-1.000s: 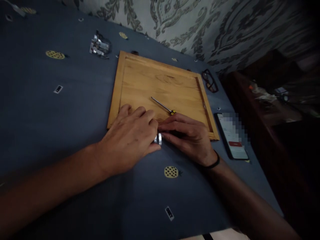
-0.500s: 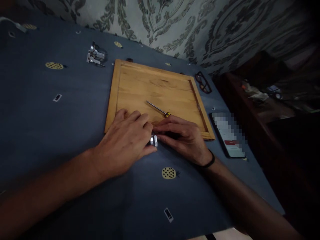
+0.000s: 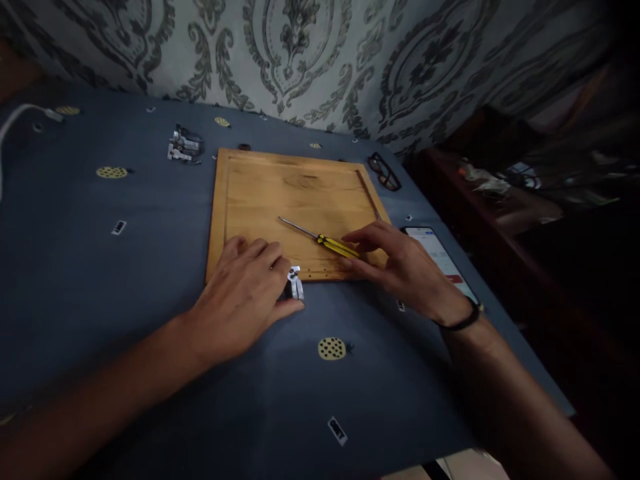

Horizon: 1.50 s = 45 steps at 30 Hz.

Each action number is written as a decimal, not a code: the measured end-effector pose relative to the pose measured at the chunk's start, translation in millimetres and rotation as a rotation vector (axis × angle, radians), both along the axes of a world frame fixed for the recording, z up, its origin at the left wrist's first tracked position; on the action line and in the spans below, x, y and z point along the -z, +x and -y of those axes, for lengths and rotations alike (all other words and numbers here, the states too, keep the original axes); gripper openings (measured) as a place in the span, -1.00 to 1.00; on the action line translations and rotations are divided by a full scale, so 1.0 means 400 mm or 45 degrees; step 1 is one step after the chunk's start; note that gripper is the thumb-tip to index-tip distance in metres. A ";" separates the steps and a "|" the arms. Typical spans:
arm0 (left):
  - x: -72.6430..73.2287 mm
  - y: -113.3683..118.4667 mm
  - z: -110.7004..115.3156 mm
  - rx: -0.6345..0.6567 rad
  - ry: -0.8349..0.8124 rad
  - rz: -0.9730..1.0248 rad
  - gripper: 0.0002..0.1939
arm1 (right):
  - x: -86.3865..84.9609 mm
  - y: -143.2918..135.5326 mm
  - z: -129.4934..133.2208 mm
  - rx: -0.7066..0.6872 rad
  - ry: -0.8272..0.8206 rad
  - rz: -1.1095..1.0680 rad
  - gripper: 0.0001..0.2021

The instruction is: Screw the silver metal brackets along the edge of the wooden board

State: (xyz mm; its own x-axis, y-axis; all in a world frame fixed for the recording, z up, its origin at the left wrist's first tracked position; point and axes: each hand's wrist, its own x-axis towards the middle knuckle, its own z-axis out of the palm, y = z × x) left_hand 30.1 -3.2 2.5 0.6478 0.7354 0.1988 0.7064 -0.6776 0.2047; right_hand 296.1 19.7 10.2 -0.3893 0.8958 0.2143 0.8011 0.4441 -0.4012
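My left hand (image 3: pixel 245 287) is closed around a silver cabinet hinge (image 3: pixel 297 287) at the near edge of the wooden panel (image 3: pixel 260 193); most of the hinge is hidden behind the fingers. A screwdriver (image 3: pixel 337 247) with a yellow and black handle lies on the panel, its shaft pointing to the far left. Around the end of that handle is my right hand (image 3: pixel 400 267), thumb and forefinger apart, not visibly gripping it. Several small dark holes show in the panel near its front edge, between the two hands.
More metal hinges (image 3: pixel 185 145) lie beyond the panel's far left corner. Glasses (image 3: pixel 384 171) rest by the far right corner, and a phone (image 3: pixel 434 248) lies partly behind my right hand. A white cable (image 3: pixel 25 110) is at far left. The patterned wall (image 3: pixel 300 60) rises behind.
My right hand has moved away from the hinge, to the right, and its fingers have spread. The screwdriver handle and holes have come into sight. My left hand still holds the hinge; the view has shifted.
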 end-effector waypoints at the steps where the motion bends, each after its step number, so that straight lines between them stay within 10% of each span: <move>1: -0.001 0.000 0.000 -0.001 -0.004 -0.007 -0.68 | 0.000 0.009 0.002 0.005 -0.027 0.041 -0.70; 13: -0.009 -0.001 -0.002 0.019 -0.016 -0.032 -0.68 | -0.015 0.039 0.006 0.077 -0.113 0.030 -0.90; 24: -0.011 -0.005 -0.001 0.012 -0.020 -0.054 -0.70 | -0.060 -0.052 0.025 0.281 0.320 -0.789 -0.70; 45: -0.012 -0.004 -0.001 0.009 -0.041 -0.063 -0.66 | -0.016 -0.144 0.015 0.149 0.379 -0.715 -0.85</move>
